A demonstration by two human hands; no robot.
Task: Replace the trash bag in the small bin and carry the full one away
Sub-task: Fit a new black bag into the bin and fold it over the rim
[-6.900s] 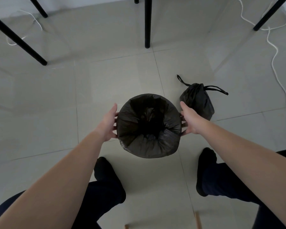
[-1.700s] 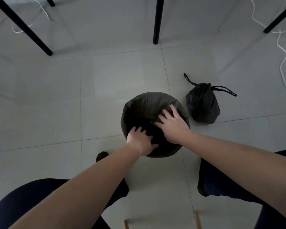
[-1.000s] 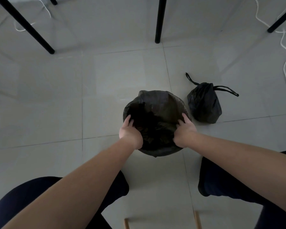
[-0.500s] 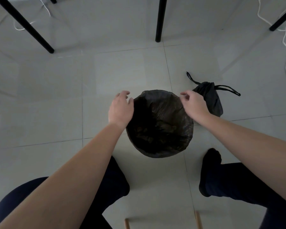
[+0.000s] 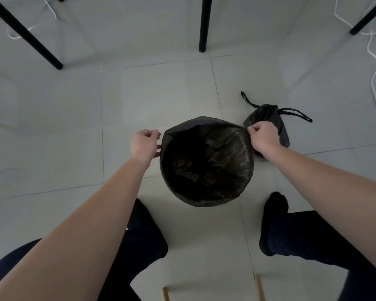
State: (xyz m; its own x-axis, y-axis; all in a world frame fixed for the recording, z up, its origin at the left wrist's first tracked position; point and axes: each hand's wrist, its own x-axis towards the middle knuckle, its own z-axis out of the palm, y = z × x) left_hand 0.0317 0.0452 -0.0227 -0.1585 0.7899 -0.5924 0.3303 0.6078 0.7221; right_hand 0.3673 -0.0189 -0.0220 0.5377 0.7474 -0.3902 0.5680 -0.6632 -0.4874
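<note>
While both hands, left hand [image 5: 144,142] and right hand [image 5: 261,135], pinch the thin, limp black plastic liner [image 5: 206,161] at its rim, grip the knotted full black bag [image 5: 269,118] by its drawstring loops, likely light.

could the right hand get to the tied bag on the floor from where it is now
Probably yes: the right hand pinches the liner rim right beside the tied bag, with nothing between them. It would have to let go first.
</note>
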